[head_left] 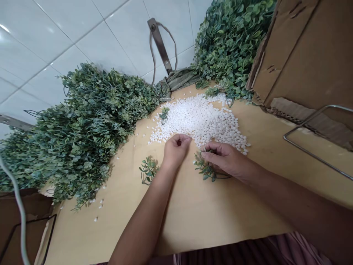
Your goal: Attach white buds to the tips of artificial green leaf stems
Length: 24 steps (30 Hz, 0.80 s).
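Plenty to handle here, and the biggest mass of it is the leafy heap (pixel 91 129) sprawling across the left of the frame, with a second pile of greenery (pixel 231 48) up at the upper right. Which of those sprigs are finished and which are untouched, I can't tell from here. Next in size, the white pieces (pixel 198 117), spread loose across the centre: by the look of that spread, a good deal is left. Into the middle now, and the right hand (pixel 209 154) has thumb and finger clamped on a green sprig (pixel 205 171), just below the white spread; this one looks to be in progress. The left hand (pixel 183 141) has its fingertips pinched together at the spread's lower edge; whether a piece sits between them, too small to say. Another sprig (pixel 149 169) lies beside the left forearm, and a smaller sprig (pixel 164 115) rests at the spread's upper left.

Now the setting: a pale yellow-brown counter (pixel 209 213) underneath, white tiled wall (pixel 121 40) across the top, a cardboard box (pixel 311 62) filling the upper right. Smaller still: a wire frame (pixel 318 158) at right, a pale cable (pixel 22 217) lower left, a metal strap (pixel 160 44) top centre.
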Tool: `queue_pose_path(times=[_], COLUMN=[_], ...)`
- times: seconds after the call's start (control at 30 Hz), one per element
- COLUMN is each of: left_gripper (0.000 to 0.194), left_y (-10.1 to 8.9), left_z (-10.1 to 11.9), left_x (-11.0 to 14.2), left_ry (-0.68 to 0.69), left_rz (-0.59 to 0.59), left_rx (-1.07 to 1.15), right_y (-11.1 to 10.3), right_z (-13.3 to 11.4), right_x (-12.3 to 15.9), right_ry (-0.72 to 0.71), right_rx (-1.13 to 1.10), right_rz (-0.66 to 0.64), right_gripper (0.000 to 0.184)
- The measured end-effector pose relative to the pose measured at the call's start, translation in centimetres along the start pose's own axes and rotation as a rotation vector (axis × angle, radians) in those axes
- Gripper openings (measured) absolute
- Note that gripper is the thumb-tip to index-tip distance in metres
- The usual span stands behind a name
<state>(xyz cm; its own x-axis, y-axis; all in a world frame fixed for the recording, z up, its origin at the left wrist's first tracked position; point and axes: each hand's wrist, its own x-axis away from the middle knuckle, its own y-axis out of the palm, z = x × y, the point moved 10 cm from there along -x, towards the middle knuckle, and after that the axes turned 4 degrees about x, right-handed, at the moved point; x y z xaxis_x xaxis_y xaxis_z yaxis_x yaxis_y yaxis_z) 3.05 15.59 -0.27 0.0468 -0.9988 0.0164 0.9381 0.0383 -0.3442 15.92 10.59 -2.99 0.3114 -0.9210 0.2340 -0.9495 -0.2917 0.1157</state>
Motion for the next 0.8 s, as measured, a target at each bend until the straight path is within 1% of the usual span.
queue_pose_path(times=[0.07,0.1,0.2,0.3,0.4,0.5,0.63,0.8], left_gripper=[0.007,0.012,0.025,0.028,0.026,0.02,0.017,0.019], left_y=[0.2,0.3,0.7,0.8,0.9,1.2,1.5,1.7], left_z=[-0.5,-0.5,-0.9,-1.6,-2.0,-1.9,-1.7,-2.0], left_x=[1.0,1.6,3.6,4.7,4.7,4.6,4.5,4.6], left_ry=[-0.138,-0.184,-0.271,-0.294,-0.275,-0.256,-0.245,-0.251], left_rz=[-0.044,-0.062,-0.092,-0.088,-0.095,-0.137,-0.186,-0.204], left_rx=[0.321,0.422,0.575,0.633,0.651,0.646,0.646,0.651], right_y=[0.1,0.2,0.3,0.4,0.6,1.0,1.3,1.7], right_z=[0.1,0.2,0.0,-0.7,-1.1,-1.4,-1.5,-1.5], right_x=[0.0,0.0,0.1,0.2,0.4,0.5,0.6,0.8], right_ry=[-0.005,-0.004,-0.048,-0.128,-0.164,-0.194,-0.213,-0.219], right_rx=[-0.019,-0.02,-0.009,0.04,0.085,0.13,0.216,0.274], right_rz=[-0.008,-0.014,-0.023,-0.019,-0.039,-0.069,-0.074,-0.091], right_gripper=[0.021,0.021,0.022,0.022,0.023,0.024,0.023,0.023])
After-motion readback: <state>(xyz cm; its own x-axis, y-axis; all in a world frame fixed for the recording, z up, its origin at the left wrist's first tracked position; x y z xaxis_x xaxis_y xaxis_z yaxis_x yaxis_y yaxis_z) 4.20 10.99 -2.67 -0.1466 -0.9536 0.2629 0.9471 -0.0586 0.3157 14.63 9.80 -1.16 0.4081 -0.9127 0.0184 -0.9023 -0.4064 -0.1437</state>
